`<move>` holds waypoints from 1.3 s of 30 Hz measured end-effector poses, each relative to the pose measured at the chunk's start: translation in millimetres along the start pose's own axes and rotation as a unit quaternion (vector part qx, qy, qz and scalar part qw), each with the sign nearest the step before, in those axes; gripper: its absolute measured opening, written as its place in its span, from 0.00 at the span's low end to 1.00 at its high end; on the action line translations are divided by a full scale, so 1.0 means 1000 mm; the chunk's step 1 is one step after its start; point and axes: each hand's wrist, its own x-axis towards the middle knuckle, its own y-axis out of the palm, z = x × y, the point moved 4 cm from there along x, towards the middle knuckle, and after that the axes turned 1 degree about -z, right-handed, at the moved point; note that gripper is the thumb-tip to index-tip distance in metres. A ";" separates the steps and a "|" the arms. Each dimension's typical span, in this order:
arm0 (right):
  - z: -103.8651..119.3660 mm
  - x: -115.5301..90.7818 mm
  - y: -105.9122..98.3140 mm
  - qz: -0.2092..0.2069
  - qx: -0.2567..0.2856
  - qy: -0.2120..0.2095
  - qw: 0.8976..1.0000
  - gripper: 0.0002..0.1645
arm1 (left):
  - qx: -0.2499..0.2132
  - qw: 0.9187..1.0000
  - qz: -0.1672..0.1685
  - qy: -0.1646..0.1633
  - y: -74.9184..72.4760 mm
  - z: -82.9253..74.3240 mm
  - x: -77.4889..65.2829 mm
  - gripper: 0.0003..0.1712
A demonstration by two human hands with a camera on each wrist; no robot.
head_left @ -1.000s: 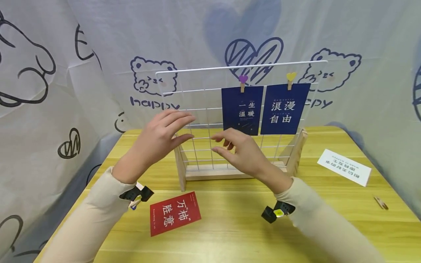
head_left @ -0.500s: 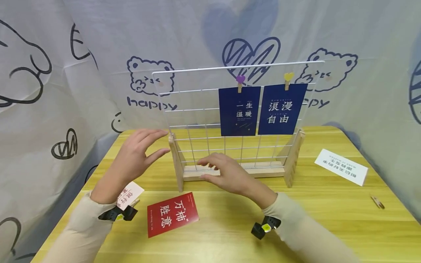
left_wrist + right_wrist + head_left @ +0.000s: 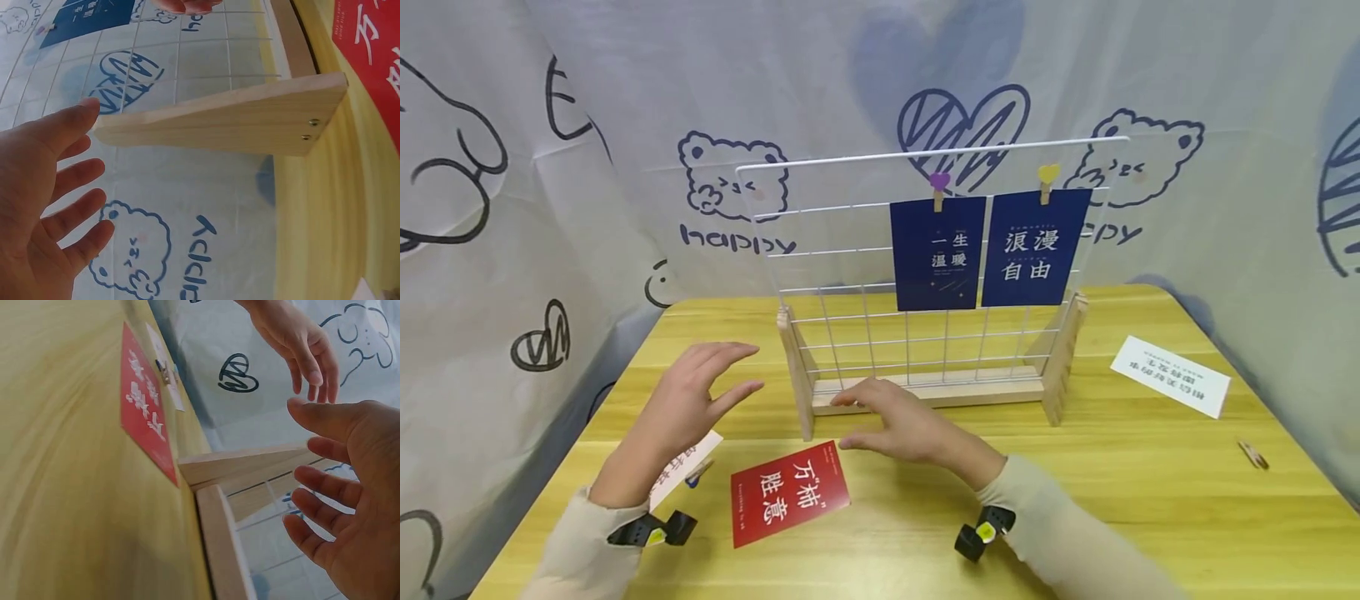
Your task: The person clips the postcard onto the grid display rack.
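Observation:
My left hand (image 3: pixel 688 404) hovers left of the wire rack's wooden foot, its fingers spread and holding nothing. In the left wrist view its fingers (image 3: pixel 78 209) are loosely bent beside the wooden side support (image 3: pixel 219 122). My right hand (image 3: pixel 898 423) is in front of the rack's base, above the right end of a red card (image 3: pixel 790 493), thumb and fingers apart. Two dark blue cards, a left one (image 3: pixel 937 254) and a right one (image 3: pixel 1037 248), hang on the white grid rack (image 3: pixel 850 250) from a purple heart clip (image 3: pixel 938 190) and a yellow heart clip (image 3: pixel 1047 182).
A pale card (image 3: pixel 688 467) lies partly hidden under the left forearm, with a blue-ended wooden clip (image 3: pixel 698 473) beside it. To the right lie a white card (image 3: pixel 1172 375) and another small clip (image 3: pixel 1252 454). A printed curtain (image 3: pixel 820 75) surrounds the wooden table (image 3: pixel 1060 492).
Both hands have come down and to the left, away from the rack's grid. The pale card and blue-ended clip by the left wrist show more. The hanging cards stay put.

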 end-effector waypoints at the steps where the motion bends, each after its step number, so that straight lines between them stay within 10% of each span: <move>1: -0.001 0.000 0.003 0.006 0.000 0.007 1.000 0.31 | -0.001 1.000 0.007 -0.008 0.001 0.001 -0.003 0.29; 28: -0.020 0.014 0.052 0.083 -0.005 0.035 0.996 0.45 | -0.061 0.971 0.156 -0.167 0.029 0.045 -0.067 0.32; 39: -0.013 0.019 0.072 0.108 -0.046 0.036 0.992 0.50 | -0.138 0.942 0.222 -0.209 0.028 0.063 -0.091 0.33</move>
